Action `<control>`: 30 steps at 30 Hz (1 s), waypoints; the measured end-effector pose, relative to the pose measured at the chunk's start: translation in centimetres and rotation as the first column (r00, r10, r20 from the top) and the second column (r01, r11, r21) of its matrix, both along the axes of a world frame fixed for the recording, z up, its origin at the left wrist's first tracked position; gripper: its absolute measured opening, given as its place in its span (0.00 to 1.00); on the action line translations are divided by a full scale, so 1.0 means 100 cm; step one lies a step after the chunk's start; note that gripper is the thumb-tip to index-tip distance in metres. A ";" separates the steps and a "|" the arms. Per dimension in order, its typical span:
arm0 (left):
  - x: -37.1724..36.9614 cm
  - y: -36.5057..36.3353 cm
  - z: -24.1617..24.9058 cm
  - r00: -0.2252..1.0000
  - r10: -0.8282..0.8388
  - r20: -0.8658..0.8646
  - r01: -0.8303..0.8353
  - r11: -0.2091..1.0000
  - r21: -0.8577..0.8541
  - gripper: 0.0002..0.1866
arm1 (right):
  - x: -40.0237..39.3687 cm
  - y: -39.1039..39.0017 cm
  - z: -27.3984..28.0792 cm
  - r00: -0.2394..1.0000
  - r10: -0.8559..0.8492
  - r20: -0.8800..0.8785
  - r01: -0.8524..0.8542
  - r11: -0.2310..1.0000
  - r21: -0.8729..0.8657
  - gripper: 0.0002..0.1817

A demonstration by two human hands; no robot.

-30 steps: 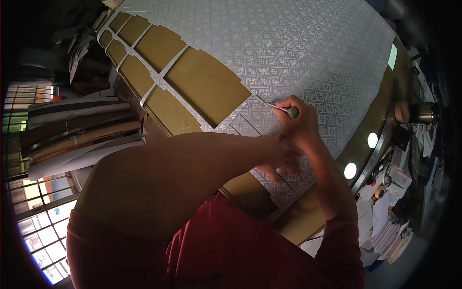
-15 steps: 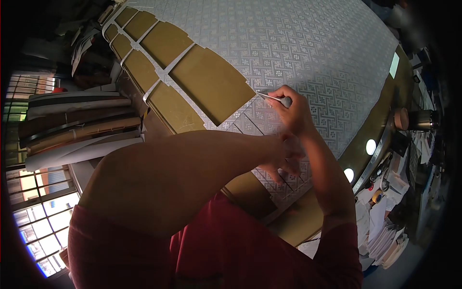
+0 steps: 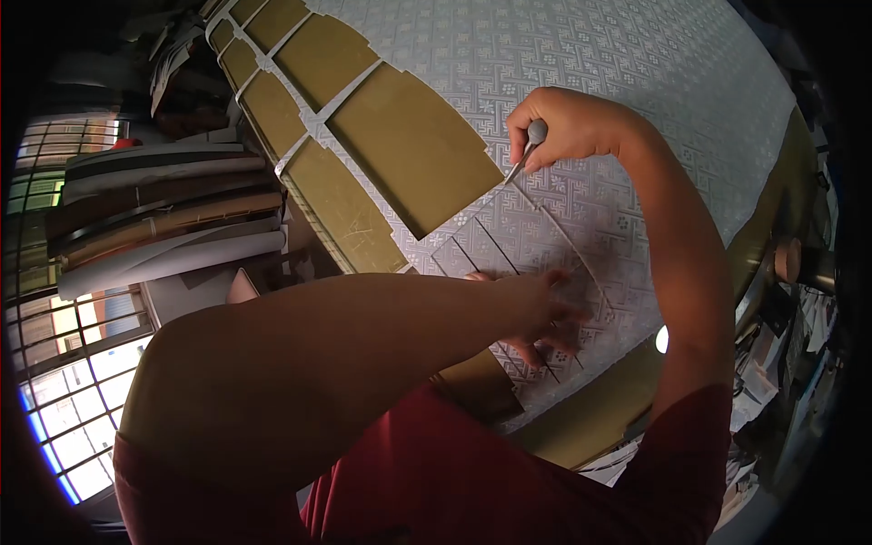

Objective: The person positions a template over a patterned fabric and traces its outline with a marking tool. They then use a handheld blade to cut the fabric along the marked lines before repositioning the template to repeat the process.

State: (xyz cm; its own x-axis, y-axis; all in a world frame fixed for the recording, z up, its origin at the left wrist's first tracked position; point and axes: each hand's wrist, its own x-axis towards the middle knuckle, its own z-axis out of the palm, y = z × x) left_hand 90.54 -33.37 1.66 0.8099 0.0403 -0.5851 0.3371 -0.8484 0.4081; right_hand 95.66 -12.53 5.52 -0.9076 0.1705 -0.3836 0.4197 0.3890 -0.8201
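Observation:
A pale grey patterned fabric [image 3: 636, 173] covers much of a board [image 3: 409, 136], whose olive surface shows through cut-out openings. My right hand [image 3: 554, 132] is closed on a slim pointed tool [image 3: 536, 133] with a rounded grey end. Its tip touches the fabric near the corner of the largest opening. A curved line runs down through the fabric from that tip. Below, my left hand [image 3: 545, 331] lies on the fabric with its fingers spread, over several dark straight slits. My left forearm hides part of the fabric and the board edge.
Rolls of material [image 3: 173, 204] are stacked at the left, beside a barred window [image 3: 82, 381]. A cylindrical container [image 3: 813, 268] and papers [image 3: 758, 391] are at the right. Narrow fabric strips [image 3: 318, 123] remain between the openings.
My right hand has turned over and the tool now points down-left. A curved line has appeared in the fabric below its tip. The view has shifted slightly.

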 end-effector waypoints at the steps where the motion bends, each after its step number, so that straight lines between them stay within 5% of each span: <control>1: 0.001 -0.003 -0.004 1.000 -0.019 -0.005 0.019 1.000 0.018 0.52 | -0.004 0.000 0.000 0.998 0.047 0.039 -0.049 0.998 0.036 0.08; 8: -0.004 -0.026 -0.030 0.980 -0.190 0.053 0.160 0.922 0.353 0.66 | -0.028 -0.019 -0.030 0.980 0.177 -0.087 -0.188 0.974 -0.128 0.09; 11: -0.005 -0.021 0.008 0.967 -0.213 -0.142 0.256 0.812 0.524 0.68 | -0.057 -0.068 -0.040 0.922 0.302 -0.243 -0.325 0.944 -0.058 0.08; 13: 0.000 -0.002 0.001 0.943 -0.323 -0.077 0.332 0.917 0.219 0.63 | -0.067 -0.103 -0.032 0.893 0.324 -0.312 -0.338 0.941 0.011 0.08; 14: 0.002 -0.004 -0.005 0.940 -0.333 -0.074 0.341 0.913 0.223 0.63 | -0.070 -0.113 -0.024 0.894 0.330 -0.302 -0.343 0.939 0.008 0.08; 16: 0.002 -0.011 -0.022 0.991 -0.136 -0.001 0.131 0.952 0.275 0.33 | -0.062 -0.113 -0.009 0.883 0.321 -0.343 -0.338 0.941 0.013 0.08; 19: -0.004 0.006 -0.013 0.928 -0.351 0.128 0.325 0.928 0.183 0.37 | -0.029 -0.090 0.008 0.869 0.049 -0.492 -0.029 0.998 0.050 0.09; 22: -0.006 0.014 0.015 0.938 -0.330 0.105 0.311 0.935 0.170 0.34 | 0.023 -0.089 0.021 0.778 -0.308 -0.547 0.374 0.927 0.011 0.10; 24: -0.013 0.015 0.002 0.923 -0.318 0.218 0.265 0.934 0.239 0.34 | 0.060 -0.099 0.024 0.744 -0.343 -0.573 0.471 0.878 0.085 0.09; 27: -0.023 0.021 0.002 0.899 -0.255 0.356 0.144 0.940 0.310 0.34 | 0.114 -0.135 0.016 0.603 -0.572 -0.556 0.708 0.704 0.042 0.09; 29: -0.027 0.025 0.007 0.894 -0.225 0.387 0.095 0.940 0.328 0.34 | 0.146 -0.164 0.004 0.292 -0.886 -0.360 0.899 0.383 -0.211 0.09; 30: -0.028 0.029 0.012 0.917 -0.195 0.349 0.063 0.933 0.355 0.34 | 0.161 -0.178 -0.006 0.266 -0.891 -0.367 0.910 0.358 -0.210 0.09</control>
State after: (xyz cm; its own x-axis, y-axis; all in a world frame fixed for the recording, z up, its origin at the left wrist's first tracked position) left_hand 87.74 -30.51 2.87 0.9759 0.0574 -0.2104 0.0945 -0.9808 0.1708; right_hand 111.81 -30.31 4.91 -0.2083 0.9768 -0.0504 0.2048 -0.0068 -0.9788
